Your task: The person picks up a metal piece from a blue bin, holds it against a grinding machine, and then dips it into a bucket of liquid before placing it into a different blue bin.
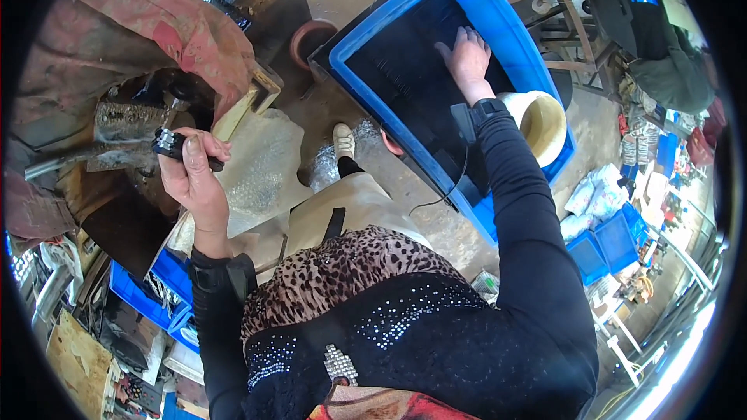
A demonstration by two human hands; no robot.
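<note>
My left hand (198, 175) is closed around a short black piece with shiny metal bits (166, 142) at its outer end; its exact kind I cannot make out. It is beside a wet, grimy machine with a ridged metal block (128, 126) and a pale metal rod. My right hand (468, 62) reaches over a large blue tub (358, 40), fingers extended and thumb apart, holding nothing visible. Below it the tub's inside is black; whether this is liquid or a surface, I cannot tell. Near my right forearm, an off-white round container (545, 128) stands in the tub.
A stained reddish cloth (156, 12) drapes over the machine at left. Plastic sheeting (261, 163) lies between it and my knees. Blue bins (603, 247) and bags (597, 190) are on the right, with a wooden frame (576, 23) behind the tub. A thin cable (443, 198) hangs from my right wrist.
</note>
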